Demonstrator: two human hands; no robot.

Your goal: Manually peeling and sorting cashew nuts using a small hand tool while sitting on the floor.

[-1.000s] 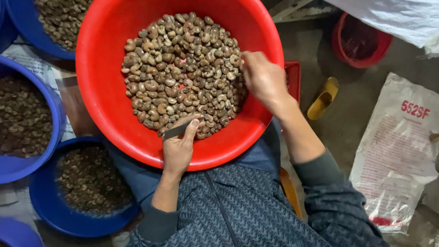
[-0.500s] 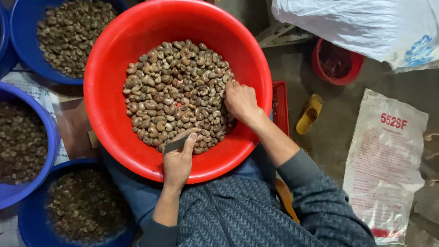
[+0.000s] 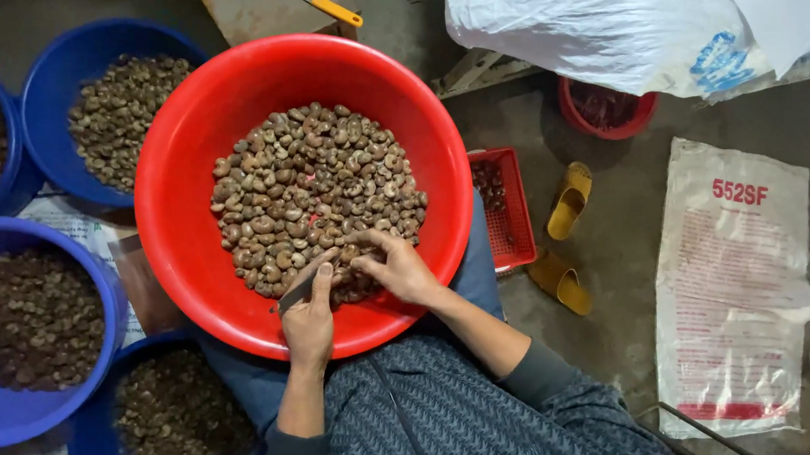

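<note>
Large round red plastic basin [image 3: 197,255] sits on the lap, heaped with brown cashew nuts [image 3: 317,190]. Left hand [image 3: 307,315] grips a dark flat blade [image 3: 295,294] at the heap's 6 o'clock, forefinger along it. Right hand [image 3: 396,266] has moved from 3 o'clock to beside the left, fingers curled on a nut. Blue plastic bowls [image 3: 62,79] at 9 o'clock.

Your left hand [image 3: 307,318] is curled closed, forefinger stretched forward along its top, forearm rising straight from below. Your right hand [image 3: 399,269] reaches in from the right, fingers bent, fingertips beside the left forefinger
</note>
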